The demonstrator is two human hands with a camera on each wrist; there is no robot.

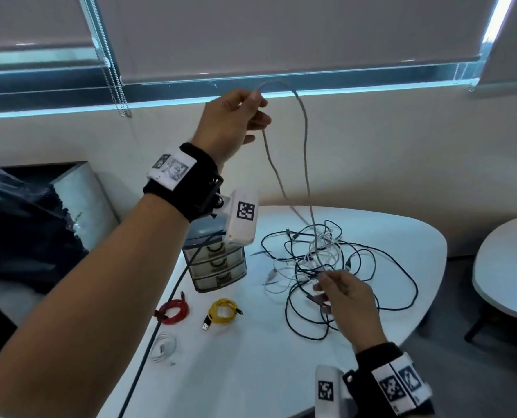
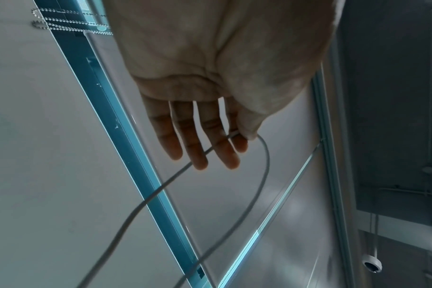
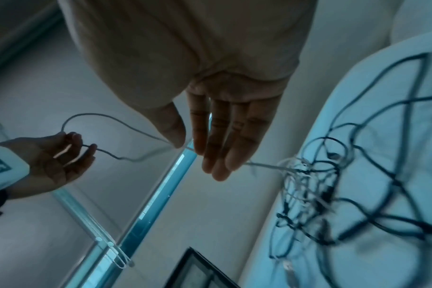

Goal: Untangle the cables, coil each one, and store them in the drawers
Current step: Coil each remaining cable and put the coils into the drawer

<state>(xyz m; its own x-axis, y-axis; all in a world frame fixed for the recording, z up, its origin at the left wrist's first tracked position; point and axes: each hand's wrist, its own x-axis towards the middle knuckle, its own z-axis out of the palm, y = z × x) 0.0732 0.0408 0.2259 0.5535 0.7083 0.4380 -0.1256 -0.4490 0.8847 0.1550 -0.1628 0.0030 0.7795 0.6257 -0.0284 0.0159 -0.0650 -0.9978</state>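
1. The place looks like an office or meeting room.
2. Grey roller blinds (image 1: 281, 34) with bead chains (image 1: 112, 70) cover a wide window above a plain pale wall (image 1: 402, 152).
3. A white rounded desk (image 1: 402, 236) stands by the wall, with a second one (image 1: 507, 267) just beside it.
4. A small plastic drawer unit (image 1: 218, 267) stands on the desk, near a tangle of cables (image 1: 326, 260) and three coiled ones (image 1: 221, 310).

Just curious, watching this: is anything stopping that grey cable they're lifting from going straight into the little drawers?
Yes. The grey cable, pinched by the left hand and right hand, still runs down into the tangle of black and white cables on the table. The drawer unit looks closed too.
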